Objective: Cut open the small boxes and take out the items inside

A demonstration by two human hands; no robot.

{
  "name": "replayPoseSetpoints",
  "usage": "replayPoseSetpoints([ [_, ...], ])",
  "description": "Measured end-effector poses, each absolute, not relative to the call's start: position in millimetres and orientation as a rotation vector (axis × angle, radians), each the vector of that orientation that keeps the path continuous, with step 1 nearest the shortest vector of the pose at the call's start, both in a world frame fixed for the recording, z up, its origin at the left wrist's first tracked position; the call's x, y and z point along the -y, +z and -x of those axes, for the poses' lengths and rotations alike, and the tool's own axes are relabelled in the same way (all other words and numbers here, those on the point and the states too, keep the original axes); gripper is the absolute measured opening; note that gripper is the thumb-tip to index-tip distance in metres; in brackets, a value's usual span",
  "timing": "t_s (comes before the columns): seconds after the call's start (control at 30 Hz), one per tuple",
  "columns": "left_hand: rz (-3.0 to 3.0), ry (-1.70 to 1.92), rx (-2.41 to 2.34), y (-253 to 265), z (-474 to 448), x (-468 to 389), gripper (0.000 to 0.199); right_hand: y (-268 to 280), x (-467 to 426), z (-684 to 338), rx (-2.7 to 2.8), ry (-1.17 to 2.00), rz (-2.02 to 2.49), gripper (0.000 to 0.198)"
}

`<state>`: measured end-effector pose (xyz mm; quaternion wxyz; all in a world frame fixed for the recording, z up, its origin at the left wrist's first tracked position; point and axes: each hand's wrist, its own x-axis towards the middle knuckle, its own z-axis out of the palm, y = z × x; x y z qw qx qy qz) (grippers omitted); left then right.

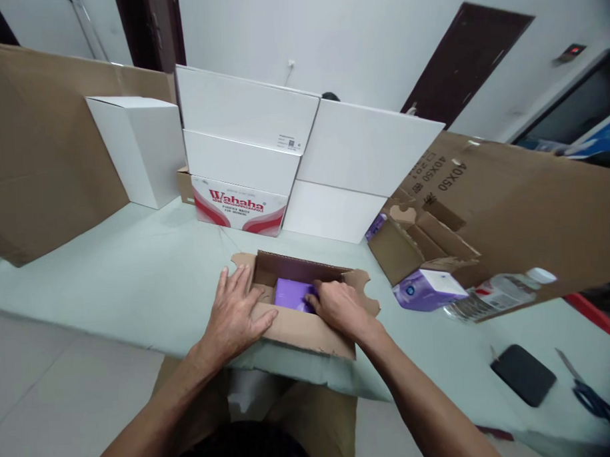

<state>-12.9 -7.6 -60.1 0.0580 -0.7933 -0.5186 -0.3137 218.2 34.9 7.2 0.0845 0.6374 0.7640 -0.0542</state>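
Note:
An open cardboard box (308,330) lies in front of me at the table's near edge, its flaps folded outward. Inside it sits a smaller purple box (291,294). My right hand (339,306) reaches into the carton with curled fingers and grips the right end of the purple box; some fingertips are hidden. Over the carton's left end rests my left hand (239,311), its fingers stretched out and apart, the thumb along the front flap.
Tall white cartons (357,166) and a Wahaha carton (239,207) stand behind. To the right are another open cardboard box (396,252), a purple-and-white box (427,291), a plastic bottle (497,295), a black flat object (524,374) and scissors (588,395). Large brown cardboard panels (47,151) flank the table.

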Motion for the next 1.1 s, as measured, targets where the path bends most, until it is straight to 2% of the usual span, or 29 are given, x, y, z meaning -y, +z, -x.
replayPoseSetpoints([
  [0.13, 2.415, -0.969, 1.581, -60.9, 12.4, 8.3, 0.033, -2.7, -52.1, -216.9, -2.317, -0.208, -1.794, 0.03],
  [0.3, 2.418, -1.003, 1.587, -62.0, 12.0, 8.7, 0.033, -8.7, -55.9, -222.6, -2.343, -0.311, -1.779, 0.036],
  [0.47, 2.435, -1.032, 1.591, -62.6, 12.2, 9.8, 0.035, -13.1, -50.4, -225.9, -2.419, -0.399, -1.988, 0.035],
  [0.53, 2.434, -1.04, 1.598, -63.1, 12.0, 10.0, 0.034, -17.1, -51.8, -226.7, -2.496, -0.518, -2.147, 0.031],
  [0.63, 2.428, -1.04, 1.602, -64.0, 11.6, 9.8, 0.033, -23.1, -56.7, -227.9, -2.586, -0.901, -2.316, 0.028],
  [0.73, 2.428, -1.031, 1.59, -64.7, 11.5, 9.3, 0.033, -23.7, -58.2, -227.4, -2.58, -1.129, -2.292, 0.028],
  [0.8, 2.425, -1.019, 1.581, -65.0, 11.4, 9.0, 0.033, -20.2, -55.8, -225.6, -2.581, -1.073, -2.209, 0.032],
  [0.93, 2.403, -1.008, 1.582, -66.4, 10.4, 8.9, 0.031, -11.0, -48.2, -219.7, -2.461, -0.974, -2.176, 0.054],
  [1.1, 2.403, -1.035, 1.562, -67.4, 6.8, 11.1, 0.025, -9.7, -46.1, -216.4, -2.323, -1.177, -2.235, 0.058],
])
